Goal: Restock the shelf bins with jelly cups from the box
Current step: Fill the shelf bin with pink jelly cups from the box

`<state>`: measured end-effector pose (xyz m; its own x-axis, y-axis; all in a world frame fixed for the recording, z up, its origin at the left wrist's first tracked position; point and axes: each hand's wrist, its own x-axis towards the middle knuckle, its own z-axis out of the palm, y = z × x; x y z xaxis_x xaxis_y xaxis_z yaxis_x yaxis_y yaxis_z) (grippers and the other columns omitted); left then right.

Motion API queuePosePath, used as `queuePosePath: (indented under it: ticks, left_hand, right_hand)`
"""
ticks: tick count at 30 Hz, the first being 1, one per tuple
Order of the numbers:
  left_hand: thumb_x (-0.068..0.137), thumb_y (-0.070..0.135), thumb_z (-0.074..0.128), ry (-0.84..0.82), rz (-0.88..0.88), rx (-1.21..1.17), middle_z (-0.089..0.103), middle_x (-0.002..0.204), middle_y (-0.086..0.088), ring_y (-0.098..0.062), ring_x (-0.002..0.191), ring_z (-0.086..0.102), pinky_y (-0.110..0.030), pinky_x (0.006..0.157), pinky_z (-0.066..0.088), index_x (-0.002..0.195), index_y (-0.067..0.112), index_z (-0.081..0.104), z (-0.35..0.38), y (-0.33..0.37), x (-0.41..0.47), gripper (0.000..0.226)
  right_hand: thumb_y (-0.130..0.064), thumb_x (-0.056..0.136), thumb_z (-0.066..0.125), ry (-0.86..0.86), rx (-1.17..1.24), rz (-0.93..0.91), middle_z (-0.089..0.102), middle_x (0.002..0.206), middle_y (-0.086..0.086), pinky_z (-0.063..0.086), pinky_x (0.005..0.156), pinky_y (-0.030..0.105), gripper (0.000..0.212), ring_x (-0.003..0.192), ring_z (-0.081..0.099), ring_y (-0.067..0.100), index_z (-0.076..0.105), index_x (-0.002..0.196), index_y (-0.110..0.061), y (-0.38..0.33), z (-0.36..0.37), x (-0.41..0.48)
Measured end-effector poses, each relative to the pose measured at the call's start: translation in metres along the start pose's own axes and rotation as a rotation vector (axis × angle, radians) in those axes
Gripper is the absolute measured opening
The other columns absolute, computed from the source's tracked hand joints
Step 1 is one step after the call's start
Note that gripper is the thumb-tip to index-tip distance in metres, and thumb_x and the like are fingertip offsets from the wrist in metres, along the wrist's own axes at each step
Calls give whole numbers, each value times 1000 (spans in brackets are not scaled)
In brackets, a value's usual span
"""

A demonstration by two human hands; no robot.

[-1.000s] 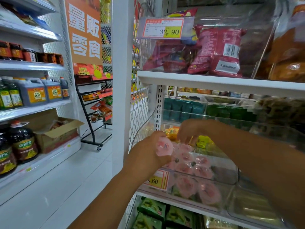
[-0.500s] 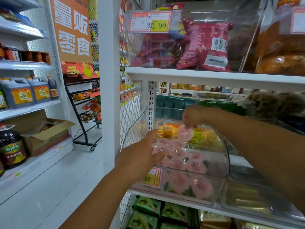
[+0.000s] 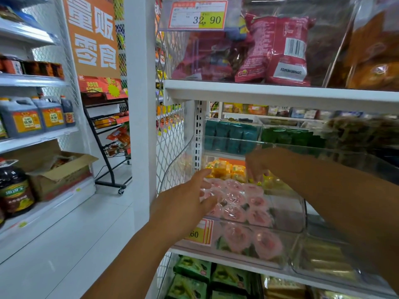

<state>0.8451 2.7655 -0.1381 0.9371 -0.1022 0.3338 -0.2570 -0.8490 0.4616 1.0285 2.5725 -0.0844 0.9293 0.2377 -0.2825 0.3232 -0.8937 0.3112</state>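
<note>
**Shelf bin, middle tier: both hands at the jelly cups**

1. Task item. The pink jelly cups (image 3: pixel 235 199) lie in the clear bin (image 3: pixel 289 212) on the middle shelf tier. They fill the left part of the bin, foil lids facing up and forward, packed against one another from the front wall to the rear. Yellow packets (image 3: pixel 226 169) sit directly behind them.

2. Left hand. The left hand (image 3: pixel 183 210) reaches in from the lower left. Its fingers are straight and spread, and the fingertips rest on the leftmost pink cups. It grips nothing.

3. Right hand. The right hand (image 3: pixel 257 165) reaches in from the right, above the rear of the pink row. Its fingers point downward, close to the rearmost cups. The view is blurred here, so it cannot be told whether the fingers pinch a cup or are loose.

4. Surroundings. A yellow price tag (image 3: pixel 198 234) is fixed to the bin front, partly hidden by the left wrist. The upper shelf (image 3: pixel 280 93) carries red snack bags (image 3: pixel 278 48) behind a label reading 32.90 (image 3: pixel 198 16). Across the aisle, an open cardboard box (image 3: pixel 62 175) stands on a low shelf beside dark bottles (image 3: pixel 15 190)
</note>
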Motion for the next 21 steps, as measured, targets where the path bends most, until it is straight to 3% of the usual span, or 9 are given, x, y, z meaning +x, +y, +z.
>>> queuePosePath:
  ticks: [4,8,10,12,15,17,19,21]
  left_hand:
    - [91,63,44,-6,-17,6,51,131,31,4,116,54,-37,96,47,140,52,17,0,0,-1,57]
    - [92,59,46,-2,-12,-33,55,125,31,4,111,56,-36,94,48,139,50,25,0,0,-1,53]
    - [92,56,49,62,-19,-49,59,118,30,2,105,58,-35,90,50,134,52,32,1,1,-4,46]
    - [91,53,49,216,-9,-22,63,111,25,-2,97,61,-32,82,51,127,49,43,0,5,-9,36]
    - [90,47,48,629,192,91,67,96,15,-14,89,59,-30,68,48,113,32,61,4,20,-22,30]
    - [91,42,48,744,264,-47,61,90,22,-11,86,53,-27,62,43,111,30,60,17,37,-48,27]
    - [93,38,48,675,342,-222,51,87,31,-4,80,49,-21,60,40,112,29,59,47,50,-83,24]
    - [95,39,47,448,324,-320,49,84,31,0,72,47,-15,59,37,109,28,61,92,58,-121,23]
  right_hand:
    - [-14,85,71,68,-1,-16,65,84,-3,52,78,29,22,79,62,16,71,106,-9,3,1,1]
    - [-16,91,59,294,90,-103,67,113,10,51,93,37,22,104,62,24,70,109,-7,3,-10,-19]
    - [-19,94,57,422,253,-182,66,119,6,48,94,34,23,106,60,19,69,112,-13,-3,-17,-49]
    - [-22,95,56,542,420,-279,66,118,-2,47,93,28,23,100,58,9,67,116,-20,-11,-18,-91]
    - [-24,95,58,724,674,-379,67,105,-14,52,86,22,20,92,61,3,68,112,-26,-23,5,-168]
    - [-24,91,62,805,978,-462,72,95,-11,55,80,27,16,87,66,8,70,104,-30,-28,40,-222]
    - [-26,85,63,716,1339,-554,74,91,-2,57,74,29,15,82,69,17,72,97,-26,-26,88,-270]
    - [-38,80,67,365,1543,-508,74,97,5,57,75,30,23,87,70,22,74,96,-23,-15,157,-295]
